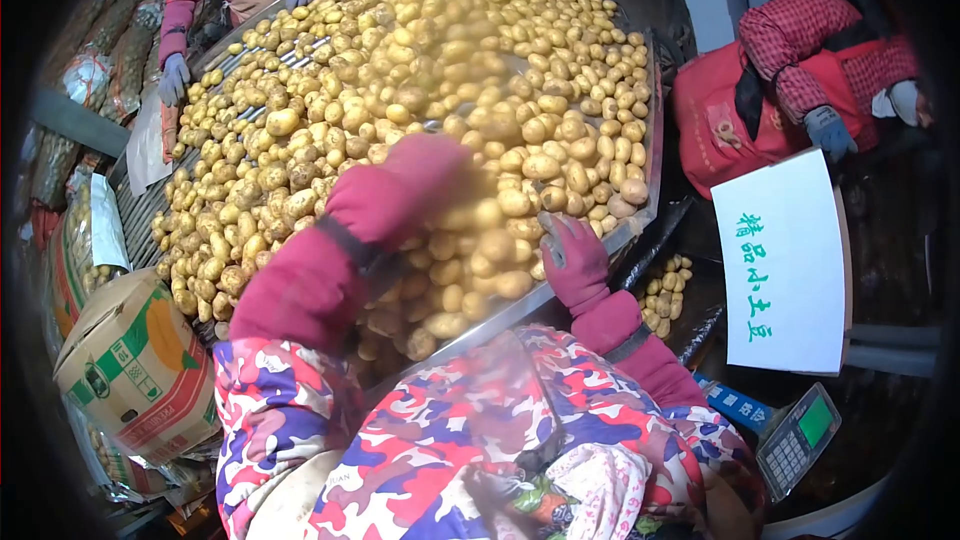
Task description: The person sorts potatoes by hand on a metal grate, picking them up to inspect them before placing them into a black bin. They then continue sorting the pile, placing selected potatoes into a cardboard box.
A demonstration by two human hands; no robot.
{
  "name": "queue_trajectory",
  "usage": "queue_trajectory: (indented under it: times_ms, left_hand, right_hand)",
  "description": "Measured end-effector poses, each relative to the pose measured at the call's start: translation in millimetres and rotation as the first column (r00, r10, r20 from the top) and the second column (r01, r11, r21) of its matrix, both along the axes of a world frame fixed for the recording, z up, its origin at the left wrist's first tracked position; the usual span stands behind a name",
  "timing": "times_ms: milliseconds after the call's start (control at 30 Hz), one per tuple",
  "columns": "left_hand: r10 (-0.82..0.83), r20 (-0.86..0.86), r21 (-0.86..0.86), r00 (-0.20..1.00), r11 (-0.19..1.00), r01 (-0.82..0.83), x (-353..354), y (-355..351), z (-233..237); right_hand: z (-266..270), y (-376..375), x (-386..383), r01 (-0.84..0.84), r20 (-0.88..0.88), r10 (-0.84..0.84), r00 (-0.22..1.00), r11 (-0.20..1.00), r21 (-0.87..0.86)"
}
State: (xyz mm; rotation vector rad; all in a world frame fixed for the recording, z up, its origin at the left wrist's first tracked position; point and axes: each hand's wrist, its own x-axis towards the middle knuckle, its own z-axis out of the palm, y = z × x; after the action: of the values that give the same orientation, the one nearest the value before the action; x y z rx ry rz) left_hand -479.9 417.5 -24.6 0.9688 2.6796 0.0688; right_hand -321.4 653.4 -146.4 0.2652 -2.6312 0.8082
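Observation:
A broad metal sorting table point(655, 120) is heaped with small yellow potatoes point(540, 165), some with soil on them. My left hand point(440, 168), at the end of a magenta sleeve, reaches over the middle of the heap. It is smeared by motion and a blurred yellow patch lies around it, so its fingers cannot be made out. At the near right rim is my right hand point(574, 258), in a magenta and grey glove. Its fingers look stretched out and apart beside the potatoes, with nothing visible held in them.
Across the table stands a person with gloved hands point(174, 80) at its far left edge. Another person point(815, 70) is at the right, near a white sign point(785, 265). A scale display point(800, 440) stands lower right; a cardboard box point(140, 365) is at the left, more potatoes point(664, 295) below the rim.

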Motion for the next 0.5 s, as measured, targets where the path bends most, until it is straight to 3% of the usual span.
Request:
queue_trajectory:
  times_ms: [33,67,100,133,200,267,367,400,433,467,500]
  left_hand:
    - [0.095,-0.011,0.056,0.995,0.994,-0.094,2,-8,-2]
    - [0.190,0.120,0.388,0.974,0.895,-0.222,8,-19,-7]
    - [0.229,0.273,0.653,0.934,0.669,-0.355,21,-33,-15]
    - [0.209,0.424,0.809,0.881,0.349,-0.473,36,-44,-21]
    - [-0.080,0.719,0.674,0.690,-0.162,-0.721,79,-59,-12]
    - [-0.449,0.700,0.361,0.555,-0.448,-0.818,111,-59,-18]
    - [-0.599,0.677,0.100,0.427,-0.500,-0.860,129,-73,-32]
    - [-0.729,0.558,0.049,0.397,-0.449,-0.892,130,-84,-57]
    - [-0.737,0.539,0.050,0.408,-0.455,-0.889,131,-84,-54]
    - [-0.746,0.517,0.055,0.420,-0.461,-0.886,130,-81,-47]
    - [-0.659,0.565,0.207,0.497,-0.469,-0.858,129,-80,-47]
  right_hand:
    - [1,0,0,0.003,0.013,-0.003,1.000,1.000,0.003]
    - [4,0,1,0.006,0.026,-0.006,1.000,1.000,0.006]
    - [7,-1,1,0.007,0.042,-0.008,0.999,1.000,0.011]
    - [11,-2,1,0.021,0.011,-0.022,1.000,0.999,0.047]
    - [9,5,-1,0.006,0.143,0.017,0.990,0.986,-0.165]
    - [25,6,-14,0.021,0.245,0.082,0.966,0.920,-0.390]
    - [55,-8,-76,-0.218,-0.042,0.214,0.976,0.962,-0.162]
    - [75,-24,-96,-0.203,0.010,0.205,0.979,0.973,-0.106]
    - [89,-39,-122,-0.247,0.071,0.254,0.965,0.964,-0.093]
    - [68,-44,-160,-0.348,0.051,0.348,0.936,0.937,-0.019]
    - [74,-63,-185,-0.309,0.155,0.303,0.940,0.951,0.014]
